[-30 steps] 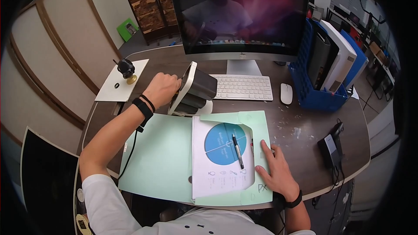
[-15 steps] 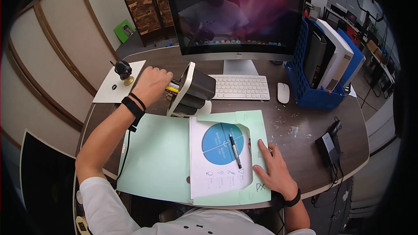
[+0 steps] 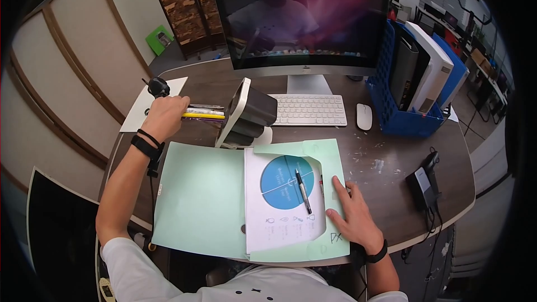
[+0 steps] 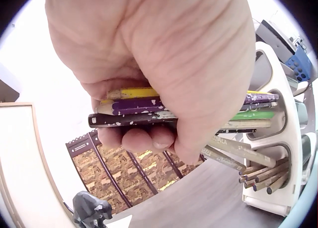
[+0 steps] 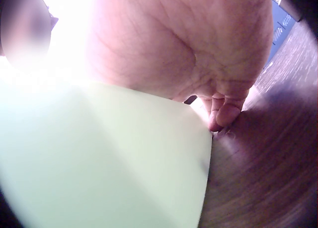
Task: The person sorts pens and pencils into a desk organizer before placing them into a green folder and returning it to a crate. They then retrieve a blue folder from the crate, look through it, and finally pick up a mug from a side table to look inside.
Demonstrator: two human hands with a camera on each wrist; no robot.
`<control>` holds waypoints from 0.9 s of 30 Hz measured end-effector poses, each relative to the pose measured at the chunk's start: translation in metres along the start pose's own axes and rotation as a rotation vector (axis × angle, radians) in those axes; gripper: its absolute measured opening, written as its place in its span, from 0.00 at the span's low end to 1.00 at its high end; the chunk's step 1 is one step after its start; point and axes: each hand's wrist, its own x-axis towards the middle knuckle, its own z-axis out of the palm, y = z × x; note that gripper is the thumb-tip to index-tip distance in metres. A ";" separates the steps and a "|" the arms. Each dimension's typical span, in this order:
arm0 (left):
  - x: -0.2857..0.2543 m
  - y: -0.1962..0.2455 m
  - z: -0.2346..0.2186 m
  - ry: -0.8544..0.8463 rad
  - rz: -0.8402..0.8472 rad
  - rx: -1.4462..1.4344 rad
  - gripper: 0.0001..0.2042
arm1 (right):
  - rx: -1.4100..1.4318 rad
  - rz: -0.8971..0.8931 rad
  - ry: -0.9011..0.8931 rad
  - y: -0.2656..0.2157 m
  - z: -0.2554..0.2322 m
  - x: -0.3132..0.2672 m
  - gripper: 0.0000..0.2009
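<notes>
The left hand (image 3: pixel 163 117) grips a bundle of pencils (image 3: pixel 203 115) just left of the tilted black-and-white pen holder (image 3: pixel 249 113). In the left wrist view the fingers curl round yellow, purple and black pencils (image 4: pixel 134 107), while other pencils (image 4: pixel 268 177) sit in a lower compartment. The right hand (image 3: pixel 358 218) rests with spread fingers on the right edge of the green folder (image 3: pixel 196 196). Inside the folder lies a paper (image 3: pixel 279 235) with a blue circle, and a pen (image 3: pixel 304 191) on top of it.
Behind the folder are a monitor (image 3: pixel 302 22), a keyboard (image 3: pixel 310 111) and a mouse (image 3: pixel 364 117). A blue file rack (image 3: pixel 405 122) with binders stands at the back right, a telephone (image 3: pixel 424 187) at the right. A small black device (image 3: pixel 159 86) is at the back left.
The left hand has moved left, away from the pen holder, and the pencils it grips now show. The right hand has stayed on the folder's edge.
</notes>
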 end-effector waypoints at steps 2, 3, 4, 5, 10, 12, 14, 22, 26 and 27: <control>-0.005 -0.001 0.005 0.013 -0.011 -0.023 0.10 | -0.005 0.021 -0.005 -0.003 -0.001 0.000 0.40; -0.008 -0.001 0.009 0.088 0.027 -0.079 0.08 | -0.011 0.040 -0.010 -0.005 -0.002 0.000 0.41; -0.015 -0.006 0.012 0.163 0.051 -0.122 0.06 | -0.023 0.044 -0.007 -0.003 -0.002 -0.002 0.41; -0.020 -0.007 0.015 0.184 0.045 -0.159 0.07 | -0.030 0.025 -0.003 -0.001 0.000 -0.001 0.41; -0.043 -0.005 0.009 -0.025 -0.039 -0.245 0.08 | -0.024 0.078 -0.002 -0.004 0.001 -0.002 0.41; -0.059 0.000 0.002 -0.152 -0.098 -0.252 0.09 | -0.039 0.029 0.006 -0.007 -0.001 -0.001 0.41; -0.087 0.004 0.001 -0.125 -0.103 -0.342 0.10 | -0.048 0.030 0.020 -0.003 0.001 -0.002 0.41; -0.154 0.065 -0.069 -0.303 -0.085 -0.726 0.11 | -0.011 0.004 0.034 0.001 0.002 -0.002 0.39; -0.151 0.116 -0.072 -0.360 0.007 -0.988 0.15 | -0.010 0.009 0.032 0.001 0.002 -0.002 0.38; -0.147 0.130 -0.069 -0.352 0.061 -1.024 0.15 | -0.012 0.014 0.034 0.001 0.002 -0.003 0.38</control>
